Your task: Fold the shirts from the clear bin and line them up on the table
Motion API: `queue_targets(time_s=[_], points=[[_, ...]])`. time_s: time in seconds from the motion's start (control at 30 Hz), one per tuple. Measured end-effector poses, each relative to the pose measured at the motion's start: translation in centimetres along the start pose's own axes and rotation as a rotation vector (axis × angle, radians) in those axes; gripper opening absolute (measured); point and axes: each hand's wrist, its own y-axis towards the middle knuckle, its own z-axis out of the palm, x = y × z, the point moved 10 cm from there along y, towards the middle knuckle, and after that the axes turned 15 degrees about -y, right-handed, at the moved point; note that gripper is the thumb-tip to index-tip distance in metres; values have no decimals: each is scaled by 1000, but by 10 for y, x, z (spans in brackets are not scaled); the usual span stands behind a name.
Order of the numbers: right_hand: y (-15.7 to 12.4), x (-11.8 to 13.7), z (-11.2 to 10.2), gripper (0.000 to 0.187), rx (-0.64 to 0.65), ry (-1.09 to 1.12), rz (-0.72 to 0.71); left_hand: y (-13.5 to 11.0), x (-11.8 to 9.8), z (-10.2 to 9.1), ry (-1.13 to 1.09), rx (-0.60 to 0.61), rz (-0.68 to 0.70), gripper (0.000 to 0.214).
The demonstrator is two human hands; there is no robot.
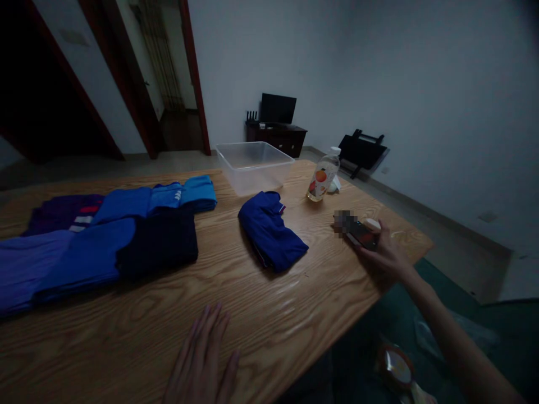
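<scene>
My left hand (pixel 202 359) lies flat on the wooden table (pixel 261 314) near its front edge, fingers stretched out and holding nothing. My right hand (pixel 385 252) reaches to the table's right side and grips a dark phone-like object (pixel 357 231) that rests on the wood. A folded blue garment (pixel 272 230) lies between the two hands, a little further back. Behind it stand an empty clear plastic bin (pixel 252 165) and a clear bottle (pixel 322 178) with an orange label and white cap.
Several folded blue, purple and dark garments (pixel 101 235) cover the table's left half. A small white object (pixel 336 185) lies by the bottle. Beyond the table are a TV stand (pixel 275 137), a folded black chair (pixel 362 151) and a doorway. A round object (pixel 396 367) lies on the floor.
</scene>
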Motion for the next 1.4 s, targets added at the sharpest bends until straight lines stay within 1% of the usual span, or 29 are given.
queue_targets(time_s=[0.1, 0.2, 0.33, 0.5, 0.6, 0.73, 0.83, 0.97, 1.03, 1.2, 1.27, 1.4], points=[[6, -15, 15, 128, 101, 186, 18, 1, 2, -1, -18, 5, -23, 57], [6, -20, 15, 132, 125, 243, 71, 0, 5, -1, -43, 9, -45, 58], [-3, -3, 1, 125, 36, 166, 72, -1, 5, 1, -48, 25, -41, 57], [-20, 4, -9, 116, -65, 64, 176, -2, 7, 1, -48, 8, -39, 57], [-28, 10, -15, 111, -79, -20, 211, -4, 11, 4, -65, 18, -50, 58], [-34, 22, -28, 107, -103, -123, 267, -6, 13, 8, -78, 41, -35, 62], [-36, 26, -32, 104, -102, -114, 302, -8, 15, 9, -71, 48, -39, 62], [-36, 20, -24, 103, -53, -82, 302, -10, 19, 12, -60, 66, -45, 62], [-38, 16, -21, 105, -48, -49, 312, -12, 20, 13, -58, 70, -43, 62], [-47, 10, -19, 120, -113, 75, 346, -11, 20, 13, -63, 50, -40, 58], [-51, 10, -21, 119, -152, 115, 333, -9, 20, 13, -66, 50, -35, 58], [-55, 13, -22, 111, -197, 121, 281, -9, 19, 14, -47, 59, -24, 60]])
